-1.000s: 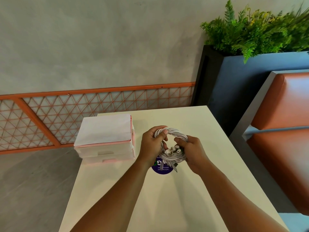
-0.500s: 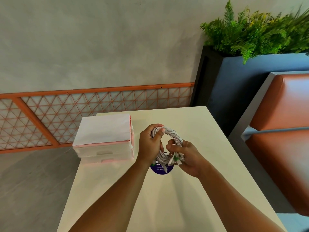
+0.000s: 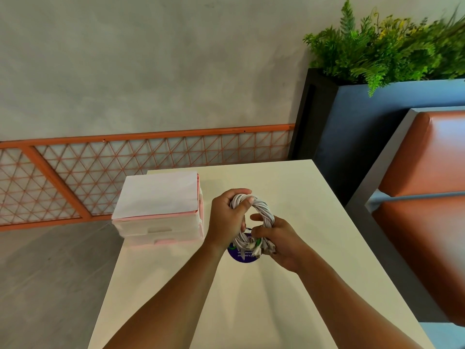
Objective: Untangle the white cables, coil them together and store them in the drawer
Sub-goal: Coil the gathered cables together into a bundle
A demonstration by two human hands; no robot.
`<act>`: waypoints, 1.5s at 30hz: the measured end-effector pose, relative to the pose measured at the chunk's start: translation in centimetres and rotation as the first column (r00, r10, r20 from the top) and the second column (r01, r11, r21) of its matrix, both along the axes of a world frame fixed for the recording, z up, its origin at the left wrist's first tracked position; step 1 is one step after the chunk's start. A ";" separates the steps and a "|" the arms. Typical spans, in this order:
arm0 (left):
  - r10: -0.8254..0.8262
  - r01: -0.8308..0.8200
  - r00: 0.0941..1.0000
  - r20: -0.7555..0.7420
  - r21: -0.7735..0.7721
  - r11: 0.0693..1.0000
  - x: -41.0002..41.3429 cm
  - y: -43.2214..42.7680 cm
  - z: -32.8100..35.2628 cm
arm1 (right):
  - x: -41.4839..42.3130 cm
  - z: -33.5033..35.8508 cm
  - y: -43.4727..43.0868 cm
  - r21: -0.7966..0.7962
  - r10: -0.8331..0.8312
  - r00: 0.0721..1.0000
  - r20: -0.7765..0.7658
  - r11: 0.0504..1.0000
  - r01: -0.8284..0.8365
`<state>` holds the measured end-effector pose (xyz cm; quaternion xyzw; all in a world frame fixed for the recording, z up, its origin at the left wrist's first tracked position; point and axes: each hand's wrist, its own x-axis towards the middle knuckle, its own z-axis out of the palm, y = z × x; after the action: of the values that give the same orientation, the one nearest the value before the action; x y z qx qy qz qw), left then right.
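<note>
Held in the air over the worktop, above a round purple sticker: the white cables, already wound into one twisted ring. Left hand at the top of the ring, fingers and thumb curled round the strands. Right hand at the bottom, fingers closed on the bundle at the gathered plug ends, with one finger stretched toward the hole of the ring. Small drawer box on the same worktop, just to the left, near the left hand but apart from it. Drawers shut, as far as visible.

Judged as the step in hand: fixing the loose ends to stop the ring from opening.

- Grip the top firmly with the left hand and do not let the turns slide.
- With the right, pass the plug ends through the hole and pull snug, not hard, to avoid a sharp bend near the plugs.
- Tuck in every end; otherwise risk of catching on the drawer edge.
- Only then free one hand, carry the ring in the other, and pull a drawer open.

Possibly a tight fit in so shallow a drawer, so better to press the ring flat before laying it inside.
</note>
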<state>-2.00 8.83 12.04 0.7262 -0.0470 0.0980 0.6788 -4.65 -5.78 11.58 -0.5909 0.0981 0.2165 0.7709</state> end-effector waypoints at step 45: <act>-0.005 -0.051 0.966 -0.259 -0.210 0.976 -0.3 0.4 -0.3 | -0.3 -1.1 0.2 -0.088 0.036 0.997 0.064 0.996 -0.030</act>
<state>-2.32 9.24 11.72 0.6556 0.0609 0.0151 0.7525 -4.92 -5.57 10.47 -0.6322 0.0724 0.2052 0.7436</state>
